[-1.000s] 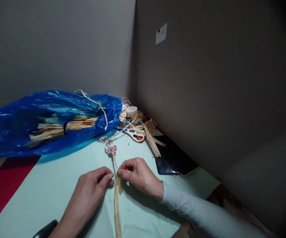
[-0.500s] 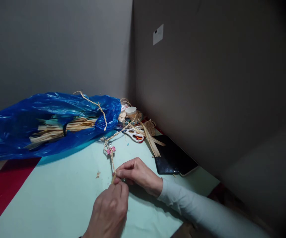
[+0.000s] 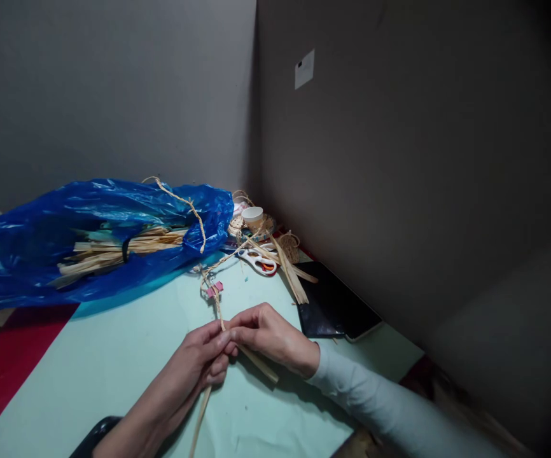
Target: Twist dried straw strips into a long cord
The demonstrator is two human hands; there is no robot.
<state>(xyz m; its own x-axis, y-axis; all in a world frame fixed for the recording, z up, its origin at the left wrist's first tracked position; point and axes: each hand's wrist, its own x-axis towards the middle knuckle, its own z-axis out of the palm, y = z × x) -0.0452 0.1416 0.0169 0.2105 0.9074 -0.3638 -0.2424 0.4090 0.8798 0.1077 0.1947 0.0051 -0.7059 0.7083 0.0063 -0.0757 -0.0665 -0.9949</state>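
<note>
A thin twisted cord (image 3: 219, 307) of straw-coloured fibre runs from a pink binder clip (image 3: 215, 290) down to my fingertips. My left hand (image 3: 203, 356) pinches its lower end, thumb on top. Right beside it, my right hand (image 3: 270, 337) pinches the same spot, and the fingertips of both hands meet. Two loose strips leave the grip: a flat strip (image 3: 259, 366) slants out to the lower right under my right hand, and a narrower strip (image 3: 201, 420) hangs down below my left hand. The exact twist between the fingers is hidden.
A blue plastic bag (image 3: 27, 254) with a bundle of dry strips (image 3: 156, 240) lies at the back left. White-handled scissors (image 3: 259, 261), a white cup (image 3: 253, 216) and a coil of cord (image 3: 289, 247) sit near the corner. A dark tablet (image 3: 327, 305) lies right, by the wall.
My left hand has turned and moved up, from knuckles-up below the cord to beside my right hand. Both loose strips now show. My right hand has barely moved.
</note>
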